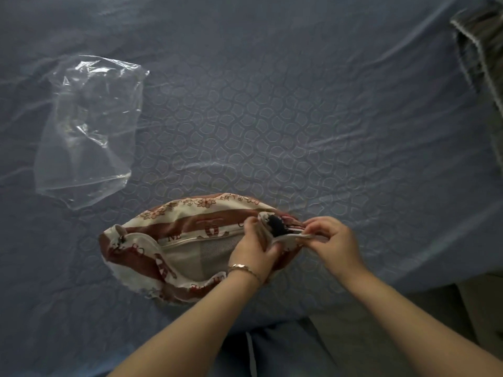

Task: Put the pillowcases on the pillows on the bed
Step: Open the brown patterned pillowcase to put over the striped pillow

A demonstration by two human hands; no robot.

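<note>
A brown-and-cream flowered pillowcase point(177, 229) lies on the blue bed near its front edge, with a grey pillow point(190, 257) showing through its open zipper slit. My left hand point(254, 247) grips the right end of the case, fingers curled round the cloth. Just to the right, my right hand point(330, 240) pinches the white edge of the same end. A dark patch shows between the two hands. The zipper pull sits at the case's left end.
A crumpled clear plastic bag point(89, 131) lies on the blue patterned bedsheet point(272, 118) to the upper left. A dark folded cloth point(481, 50) hangs at the bed's far right. The bed's front edge runs below my forearms.
</note>
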